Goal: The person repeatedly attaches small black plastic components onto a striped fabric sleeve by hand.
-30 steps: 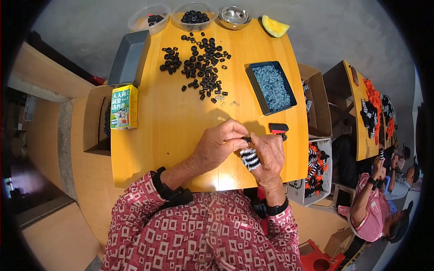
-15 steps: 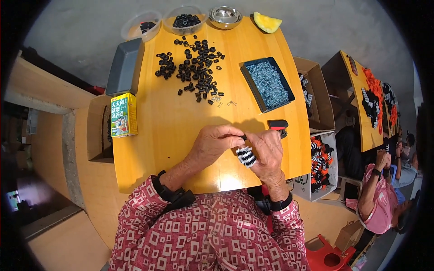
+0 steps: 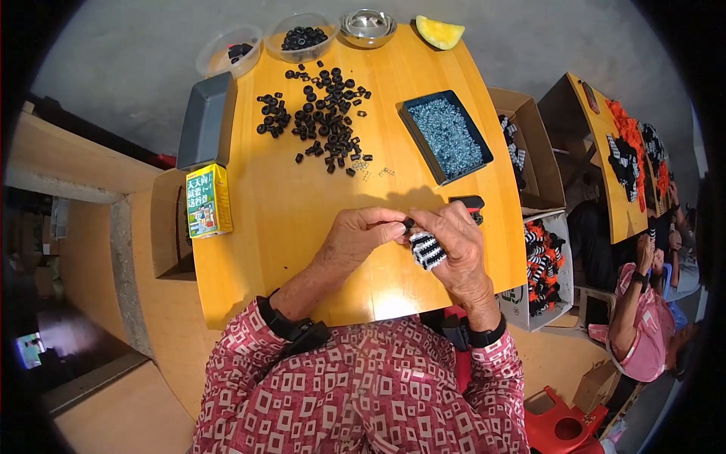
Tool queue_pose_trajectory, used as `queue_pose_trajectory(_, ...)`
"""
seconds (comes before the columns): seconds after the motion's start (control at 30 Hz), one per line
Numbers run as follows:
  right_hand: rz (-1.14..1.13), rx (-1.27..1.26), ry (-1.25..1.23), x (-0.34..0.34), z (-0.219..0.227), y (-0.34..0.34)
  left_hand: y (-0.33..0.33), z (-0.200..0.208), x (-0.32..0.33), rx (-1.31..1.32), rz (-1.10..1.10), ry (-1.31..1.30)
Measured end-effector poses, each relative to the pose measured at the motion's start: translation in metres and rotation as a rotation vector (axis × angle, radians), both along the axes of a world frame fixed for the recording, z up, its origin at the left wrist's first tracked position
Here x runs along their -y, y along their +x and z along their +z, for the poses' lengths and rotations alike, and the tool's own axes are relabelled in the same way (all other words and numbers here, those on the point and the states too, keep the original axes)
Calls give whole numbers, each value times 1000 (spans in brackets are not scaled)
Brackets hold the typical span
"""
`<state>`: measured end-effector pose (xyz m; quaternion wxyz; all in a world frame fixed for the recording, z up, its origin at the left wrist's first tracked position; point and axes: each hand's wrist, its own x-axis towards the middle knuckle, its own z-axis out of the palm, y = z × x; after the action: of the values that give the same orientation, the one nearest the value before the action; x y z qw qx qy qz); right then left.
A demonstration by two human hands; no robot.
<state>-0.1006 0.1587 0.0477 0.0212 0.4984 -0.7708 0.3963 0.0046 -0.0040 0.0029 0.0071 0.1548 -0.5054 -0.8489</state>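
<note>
Over the near part of the wooden table, my two hands meet at the fingertips. My left hand is closed, thumb and forefinger pinching a small black part. My right hand is closed around a black-and-white striped knitted piece, which hangs below its fingers. The right fingertips also reach the small black part; whether it is joined to the knitting is hidden. Just beyond my right hand lies a black-and-red object, partly covered. Many small black round parts are spread farther up the table.
A dark tray holds small clear pieces. An empty grey tray and a yellow-green carton line the left edge. Bowls and a yellow fruit wedge stand at the back. Boxes flank the right; a co-worker sits beyond.
Both hands have shifted slightly right with the striped knitted piece, which now hangs more upright. The small black part stays between the fingertips. The whole view has tilted a little.
</note>
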Motion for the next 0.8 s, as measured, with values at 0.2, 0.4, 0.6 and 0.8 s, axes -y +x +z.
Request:
queue_pose_trajectory(0.2,120,-253,134,-6,16,-7,0,3,-1,-15,-44,-42)
queue_pose_trajectory(0.4,147,-335,178,-6,15,-9,-1,1,2,-65,-100,-53)
queue_pose_trajectory(0.6,144,-294,157,-8,18,-7,0,0,3,-30,-150,2)
queue_pose_trajectory(0.8,213,-321,212,-14,29,-8,0,4,2,-22,-206,-26)
